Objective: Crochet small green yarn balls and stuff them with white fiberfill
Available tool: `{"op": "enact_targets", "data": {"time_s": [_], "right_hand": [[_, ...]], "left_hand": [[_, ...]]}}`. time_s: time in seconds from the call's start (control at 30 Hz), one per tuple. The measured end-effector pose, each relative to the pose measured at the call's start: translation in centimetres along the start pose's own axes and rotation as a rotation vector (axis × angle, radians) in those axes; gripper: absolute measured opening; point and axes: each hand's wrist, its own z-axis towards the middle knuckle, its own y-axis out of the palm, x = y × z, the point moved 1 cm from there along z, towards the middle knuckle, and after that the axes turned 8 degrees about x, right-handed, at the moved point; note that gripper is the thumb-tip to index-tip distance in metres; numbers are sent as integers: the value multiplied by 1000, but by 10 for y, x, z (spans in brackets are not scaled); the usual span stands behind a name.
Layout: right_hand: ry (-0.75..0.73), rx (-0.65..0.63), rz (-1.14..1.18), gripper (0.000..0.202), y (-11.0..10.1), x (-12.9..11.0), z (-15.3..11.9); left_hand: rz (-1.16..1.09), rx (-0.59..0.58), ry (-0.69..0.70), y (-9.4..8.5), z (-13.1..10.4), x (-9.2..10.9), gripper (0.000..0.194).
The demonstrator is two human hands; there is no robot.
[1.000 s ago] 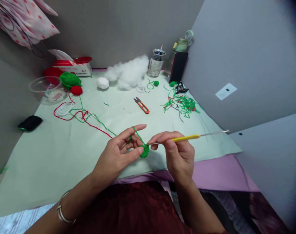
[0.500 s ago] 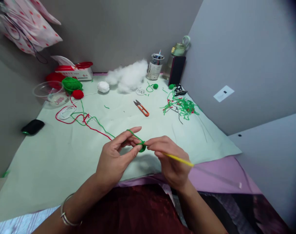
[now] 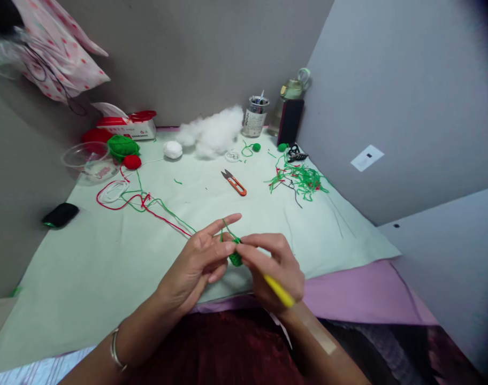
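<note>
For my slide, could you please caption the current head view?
Left hand steadies green crochet piece; right hand holds yellow-handled crochet hook, orange thread snips beyond.

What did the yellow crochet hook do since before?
The back end of the yellow crochet hook swung from pointing off to the right to pointing back along the right forearm. Nothing was let go: the right hand still holds it, the left hand the green crochet piece. The orange snips stayed put.
</note>
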Motion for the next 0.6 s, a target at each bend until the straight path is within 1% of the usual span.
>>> {"op": "enact_targets", "data": {"time_s": [0.07, 0.13, 0.17, 0.23, 0.3, 0.37, 0.43, 0.47, 0.53, 0.57, 0.6], "right_hand": [[243, 89, 205, 24, 0, 2, 4], [475, 152, 434, 20, 2, 5, 7], [550, 158, 519, 19, 3, 6, 8], [599, 134, 588, 17, 6, 7, 9], [567, 119, 550, 16, 9, 6, 9], [492, 103, 452, 17, 10, 4, 7], [344, 71, 278, 21, 10, 2, 4], [234, 54, 181, 25, 10, 1, 2], [51, 38, 47, 33, 9, 1, 0], [31, 45, 46, 33, 8, 1, 0], [99, 67, 77, 31, 6, 2, 1]], "left_hand": [[19, 21, 46, -2, 0, 5, 61], [60, 12, 118, -3, 0, 7, 56], [82, -15, 139, -3, 0, 7, 53], [123, -67, 159, -4, 0, 3, 48], [162, -57, 196, -4, 1, -2, 45], [184, 1, 255, -4, 2, -6, 45], [147, 45, 276, -2, 3, -9, 49], [103, 46, 247, -1, 3, -9, 50], [-8, 9, 114, 1, 3, -8, 48], [-57, -17, 35, 2, 3, -7, 45], [-93, -35, -29, 3, 4, -5, 41]]}}
